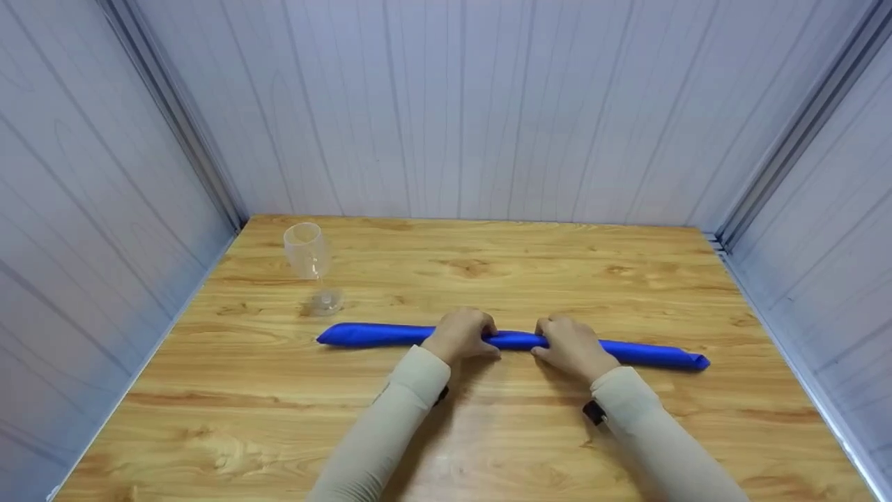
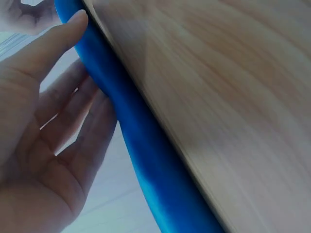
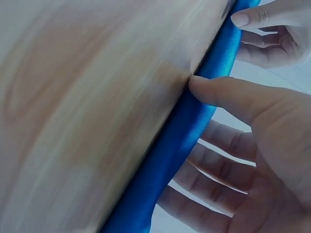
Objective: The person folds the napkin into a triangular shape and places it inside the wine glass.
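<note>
A blue cloth (image 1: 516, 340), rolled into a long narrow strip, lies across the wooden table from left to right. My left hand (image 1: 462, 336) grips it just left of its middle, thumb on the near side and fingers over the far side. A short way to the right, my right hand (image 1: 573, 346) pinches the same roll in the same manner. In the left wrist view the thumb presses on the blue roll (image 2: 141, 145) with the fingers behind it. The right wrist view has the thumb at the edge of the roll (image 3: 180, 131), fingers along its other side.
A clear stemmed glass (image 1: 306, 254) stands upright on the table (image 1: 460, 265), behind the left end of the roll. Pale panelled walls (image 1: 460, 104) enclose the table at the back and both sides.
</note>
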Demonstrator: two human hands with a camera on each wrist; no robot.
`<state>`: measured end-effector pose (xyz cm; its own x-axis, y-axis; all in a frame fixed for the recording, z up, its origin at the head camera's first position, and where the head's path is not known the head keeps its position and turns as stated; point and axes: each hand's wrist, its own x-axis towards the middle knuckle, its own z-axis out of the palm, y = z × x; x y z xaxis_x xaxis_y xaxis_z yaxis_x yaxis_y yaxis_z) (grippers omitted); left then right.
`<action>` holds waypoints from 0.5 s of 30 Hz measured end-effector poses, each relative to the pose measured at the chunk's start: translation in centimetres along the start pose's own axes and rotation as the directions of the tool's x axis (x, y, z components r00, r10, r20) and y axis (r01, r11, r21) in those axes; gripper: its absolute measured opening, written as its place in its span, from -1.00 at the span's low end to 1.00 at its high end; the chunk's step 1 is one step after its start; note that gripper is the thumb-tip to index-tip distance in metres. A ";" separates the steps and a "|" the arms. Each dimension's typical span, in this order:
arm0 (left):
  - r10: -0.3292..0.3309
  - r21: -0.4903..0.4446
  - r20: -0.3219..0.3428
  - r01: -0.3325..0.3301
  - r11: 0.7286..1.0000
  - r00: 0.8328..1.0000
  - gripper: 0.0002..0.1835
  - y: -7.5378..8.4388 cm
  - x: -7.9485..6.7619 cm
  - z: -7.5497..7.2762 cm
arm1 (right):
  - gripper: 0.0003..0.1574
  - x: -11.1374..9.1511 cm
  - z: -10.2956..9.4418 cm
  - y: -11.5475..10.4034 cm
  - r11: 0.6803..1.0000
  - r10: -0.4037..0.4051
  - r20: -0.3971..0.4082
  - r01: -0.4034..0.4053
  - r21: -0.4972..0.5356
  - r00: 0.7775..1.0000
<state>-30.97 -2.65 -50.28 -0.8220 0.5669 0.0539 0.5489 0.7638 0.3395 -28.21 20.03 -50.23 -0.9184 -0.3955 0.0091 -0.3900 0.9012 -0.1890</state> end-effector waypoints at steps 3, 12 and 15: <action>-0.001 0.070 -0.010 0.002 0.998 1.000 -0.58 0.3 0.4 0.0 | -0.66 0.0 0.0 0.0 1.000 -0.001 -0.011 0.001 0.002 1.000; -0.031 0.257 0.000 0.030 0.966 1.000 -0.62 1.3 1.3 0.6 | -0.57 0.2 -0.1 -0.3 0.999 0.038 -0.005 -0.038 0.028 0.999; -0.043 0.327 0.001 0.040 0.944 0.999 -0.68 1.7 1.4 0.6 | -0.54 0.3 -0.1 -0.4 0.999 0.045 0.000 -0.045 0.031 0.999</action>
<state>-31.12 -0.40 -50.16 -0.8446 0.5341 0.0384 0.5349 0.8448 0.0154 -28.33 19.54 -50.06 -0.9349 -0.3550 0.0004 -0.3464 0.9119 -0.2201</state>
